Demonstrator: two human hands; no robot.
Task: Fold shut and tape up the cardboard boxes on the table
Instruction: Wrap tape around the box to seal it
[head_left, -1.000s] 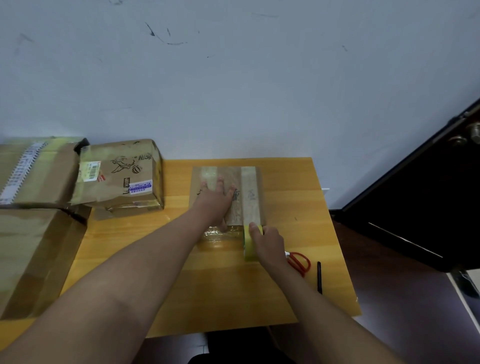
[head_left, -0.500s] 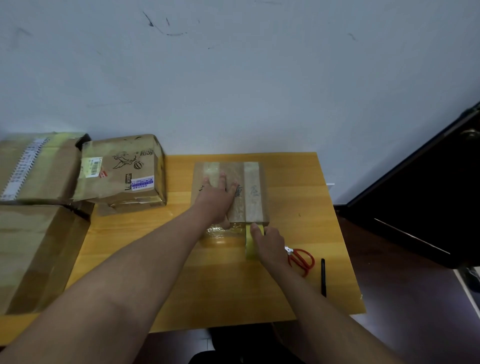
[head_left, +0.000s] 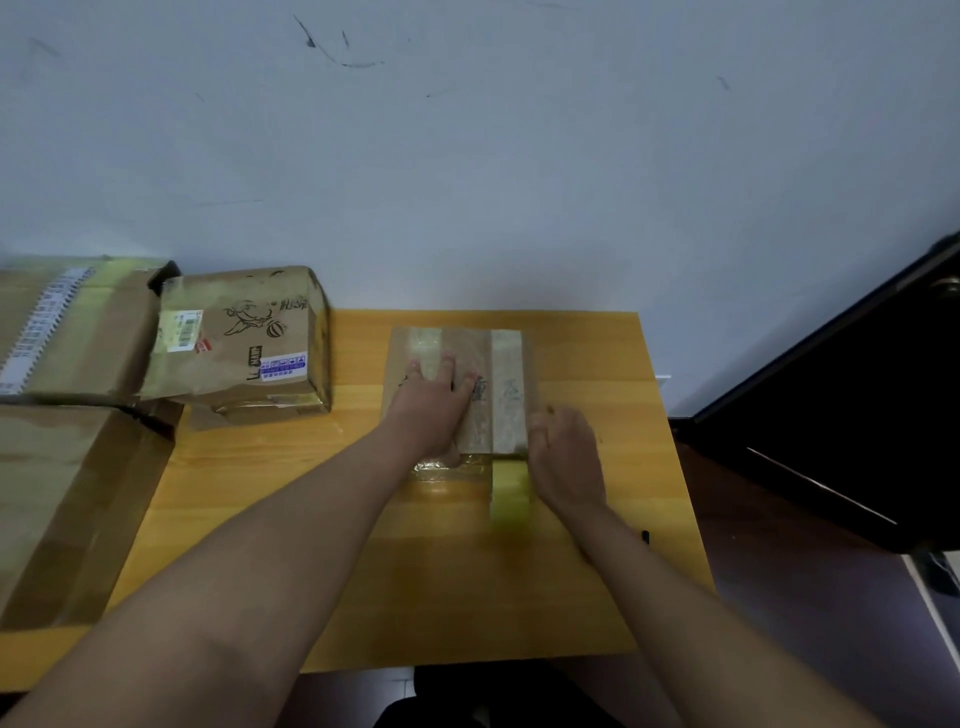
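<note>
A flat cardboard box lies at the back middle of the wooden table, with two strips of tape running front to back over its top. My left hand presses flat on the left half of the box. A yellowish tape roll stands on edge against the box's front side, still joined to the right strip. My right hand is off the roll, just to its right, and its loosely bent fingers touch the box's front right corner; it is blurred.
A taped box with a drawing and labels sits at the back left. Two bigger boxes fill the left edge. A black pen peeks out beside my right forearm. A dark door stands at the right.
My right hand has let go of the tape roll and moved up and right to the box's corner. The red scissors are now hidden under my right forearm. My left hand has stayed put.
</note>
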